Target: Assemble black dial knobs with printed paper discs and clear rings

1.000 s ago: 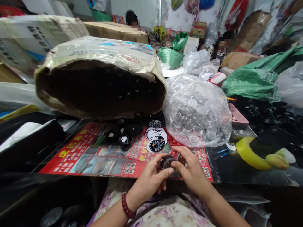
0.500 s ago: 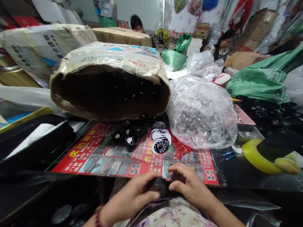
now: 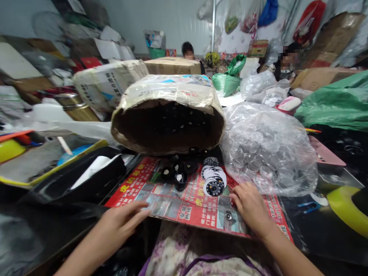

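Red pieces point(image 3: 232, 181) right of frame centre, just beside right hand point(image 3: 249, 205); finger grip cannot be told. Left hand point(image 3: 124, 220) lower left, fingers released, extended.

Discs point(image 3: 214, 180) on sheet point(image 3: 168, 201) between cups point(image 3: 180, 179) and bag point(image 3: 253, 115).
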